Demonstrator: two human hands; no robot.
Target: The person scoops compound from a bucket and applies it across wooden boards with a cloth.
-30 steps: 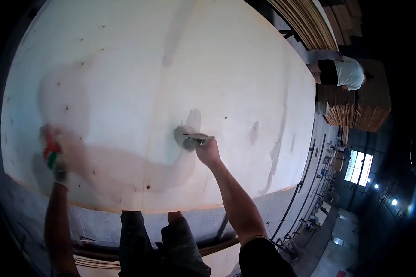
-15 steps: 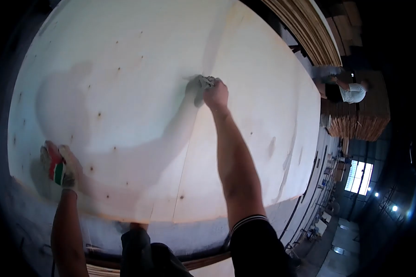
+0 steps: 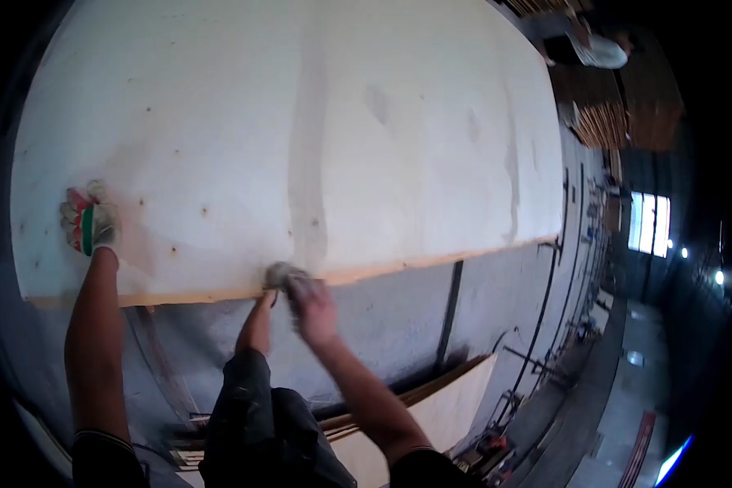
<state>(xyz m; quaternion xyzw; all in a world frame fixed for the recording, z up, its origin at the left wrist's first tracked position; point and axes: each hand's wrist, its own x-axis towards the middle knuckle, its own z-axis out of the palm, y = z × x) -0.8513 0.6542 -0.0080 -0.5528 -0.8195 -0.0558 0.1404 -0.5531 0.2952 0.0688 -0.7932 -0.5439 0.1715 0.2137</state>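
A large pale plywood sheet (image 3: 244, 146) with dark knots fills much of the head view. My left hand (image 3: 91, 221), in a white work glove with red and green patches, rests on the sheet near its left end, fingers spread. At the sheet's near edge is my right hand (image 3: 313, 309), smeared by motion. Its fingers are closed on a crumpled greyish rag (image 3: 285, 275), which appears to touch the edge. The exact shape of the rag is blurred.
My bent leg in dark shorts (image 3: 244, 390) is below the near edge. Another panel (image 3: 431, 415) leans low at the right. Stacked boards (image 3: 600, 122) and a person in a light shirt (image 3: 602, 50) are farther off. A bright window (image 3: 649, 224) lies beyond.
My right hand has come from the middle of the sheet down to its near edge with the rag. My view has shifted, and my left hand still rests on the sheet.
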